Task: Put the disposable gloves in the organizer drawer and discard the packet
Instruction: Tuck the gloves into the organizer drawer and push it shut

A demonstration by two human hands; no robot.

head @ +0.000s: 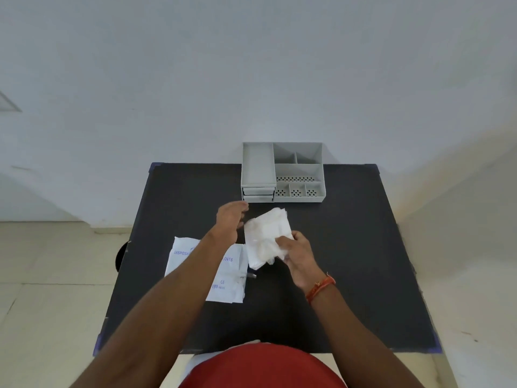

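Gloves: your right hand (298,254) clamps the white crumpled plastic glove wad (267,238), long axis toward the organizer.
Left hand (230,218): open, empty.
Packet: flat white plastic packet (229,278), reads "DISPOSA… …LOVES", "CE".

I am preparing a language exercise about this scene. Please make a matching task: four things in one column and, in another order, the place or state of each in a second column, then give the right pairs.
Things
1. gloves
2. packet
3. organizer
4. left hand

Places or states
A. lies flat on the table, partly under the left forearm
B. stands at the far edge of the table, by the wall
C. held as a bundle by the right hand
D. empty, stretched toward the drawers

Pairs: 1-C, 2-A, 3-B, 4-D
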